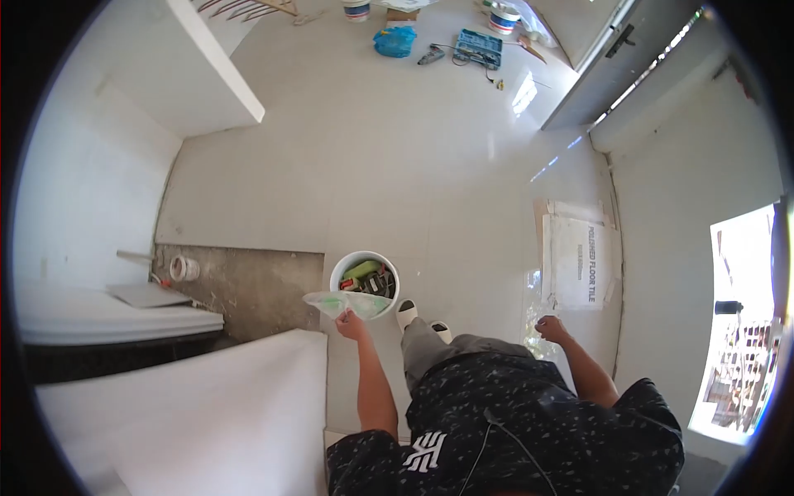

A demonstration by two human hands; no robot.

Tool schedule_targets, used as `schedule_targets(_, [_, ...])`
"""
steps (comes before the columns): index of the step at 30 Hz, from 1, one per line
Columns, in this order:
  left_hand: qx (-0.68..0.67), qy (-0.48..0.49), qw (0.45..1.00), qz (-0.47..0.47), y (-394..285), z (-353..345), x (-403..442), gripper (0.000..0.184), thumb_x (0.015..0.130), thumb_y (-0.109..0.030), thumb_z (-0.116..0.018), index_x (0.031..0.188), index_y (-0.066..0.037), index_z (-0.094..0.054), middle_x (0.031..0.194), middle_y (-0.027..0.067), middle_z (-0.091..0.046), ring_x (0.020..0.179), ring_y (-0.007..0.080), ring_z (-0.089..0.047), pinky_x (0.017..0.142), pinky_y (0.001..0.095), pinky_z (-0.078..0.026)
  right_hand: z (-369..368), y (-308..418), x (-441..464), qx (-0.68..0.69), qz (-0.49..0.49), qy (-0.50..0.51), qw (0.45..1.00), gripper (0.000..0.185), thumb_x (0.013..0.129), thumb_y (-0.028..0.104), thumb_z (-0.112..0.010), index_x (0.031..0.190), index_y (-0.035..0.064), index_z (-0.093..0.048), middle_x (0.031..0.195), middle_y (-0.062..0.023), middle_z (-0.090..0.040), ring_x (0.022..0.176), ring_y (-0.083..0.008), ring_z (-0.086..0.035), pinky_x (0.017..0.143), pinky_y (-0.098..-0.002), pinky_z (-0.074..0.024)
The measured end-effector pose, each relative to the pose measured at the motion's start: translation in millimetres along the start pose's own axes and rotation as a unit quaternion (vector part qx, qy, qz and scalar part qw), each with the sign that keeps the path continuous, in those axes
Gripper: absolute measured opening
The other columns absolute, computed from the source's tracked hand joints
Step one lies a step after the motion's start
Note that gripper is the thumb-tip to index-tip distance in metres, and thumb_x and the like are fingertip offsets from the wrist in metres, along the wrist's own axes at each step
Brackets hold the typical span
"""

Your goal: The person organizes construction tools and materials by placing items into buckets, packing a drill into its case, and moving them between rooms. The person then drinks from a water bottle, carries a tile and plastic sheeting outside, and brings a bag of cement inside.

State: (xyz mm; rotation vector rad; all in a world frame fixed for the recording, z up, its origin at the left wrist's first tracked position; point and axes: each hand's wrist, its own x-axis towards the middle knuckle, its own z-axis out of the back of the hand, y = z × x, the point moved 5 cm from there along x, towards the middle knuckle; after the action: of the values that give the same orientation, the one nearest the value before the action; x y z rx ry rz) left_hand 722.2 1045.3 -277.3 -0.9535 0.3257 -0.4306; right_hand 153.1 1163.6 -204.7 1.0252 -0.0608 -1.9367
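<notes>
My left hand (350, 324) is closed on the edge of a clear plastic bag (341, 303) with some green on it. The bag lies across the near rim of a round white bucket (334, 279). Inside the bucket are a green item (361, 269) and several dark and red things, which I cannot make out exactly. My right hand (552, 329) is held out to the right with its fingers curled, near a flat floor tile box (576, 263). Whether it holds anything is too small to tell.
Bare rough floor (248, 289) with a small tub (184, 268) lies left of the bucket. A white slab-like surface (215, 413) fills the lower left. Farther off are a blue bag (394, 41), a toolbox (478, 49), a drill (431, 55) and a door (604, 70).
</notes>
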Motion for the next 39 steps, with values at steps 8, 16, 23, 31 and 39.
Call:
schedule_targets(8, [-0.042,0.200,0.928,0.311,32.9,-117.3,42.1,0.070,0.077,-0.030,-0.059,0.127,0.007,-0.027,0.125,0.0211,-0.038,0.115,0.0321,-0.037,0.094,0.0363,-0.033,-12.6,6.0,-36.9,0.061,-0.139,0.016,0.988,0.026,0.070,0.025,-0.061,0.083,0.0028,-0.063,0.068,-0.0134,-0.062,0.060,-0.0208,-0.061,0.057,-0.0321,-0.0496])
schedule_targets(16, [0.104,0.685,0.674,-0.257,26.0,-197.8,54.5,0.033,0.077,-0.026,-0.054,0.104,-0.006,-0.052,0.092,0.0054,-0.056,0.073,0.0198,-0.054,0.060,0.0324,-0.045,-71.7,-41.7,15.4,0.018,-0.036,0.067,0.997,0.021,0.069,0.023,-0.056,0.076,0.0054,-0.064,0.074,-0.0149,-0.062,0.073,-0.0301,-0.060,0.067,-0.0370,-0.0472])
schedule_targets(23, [0.237,0.572,0.765,0.177,-113.6,-251.7,-2.5,0.025,0.078,-0.020,-0.055,0.100,-0.008,-0.053,0.088,0.0082,-0.057,0.075,0.0206,-0.056,0.061,0.0379,-0.044,48.9,7.3,197.3,-0.032,-0.130,0.085,0.987,0.034,0.076,0.032,-0.047,0.060,0.0046,-0.060,0.072,-0.0147,-0.061,0.068,-0.0284,-0.058,0.060,-0.0408,-0.0442])
schedule_targets(31, [0.250,0.698,0.613,-0.273,-220.0,-443.4,-36.5,0.026,0.081,-0.024,-0.053,0.099,-0.005,-0.055,0.086,0.0088,-0.060,0.079,0.0234,-0.059,0.065,0.0353,-0.047,291.3,145.5,419.0,0.075,-0.010,-0.168,0.983,0.031,0.070,0.028,-0.053,0.090,0.0039,-0.059,0.088,-0.0182,-0.060,0.084,-0.0339,-0.056,0.072,-0.0435,-0.0447])
schedule_targets(39, [0.248,0.610,0.753,-0.007,-339.7,-588.1,-49.9,0.025,0.078,-0.026,-0.056,0.090,-0.005,-0.061,0.081,0.0065,-0.062,0.068,0.0162,-0.059,0.051,0.0305,-0.045,370.1,233.2,547.7,0.061,0.162,-0.116,0.978,0.034,0.077,0.031,-0.048,0.088,0.0009,-0.058,0.093,-0.0171,-0.058,0.089,-0.0328,-0.054,0.078,-0.0406,-0.0432])
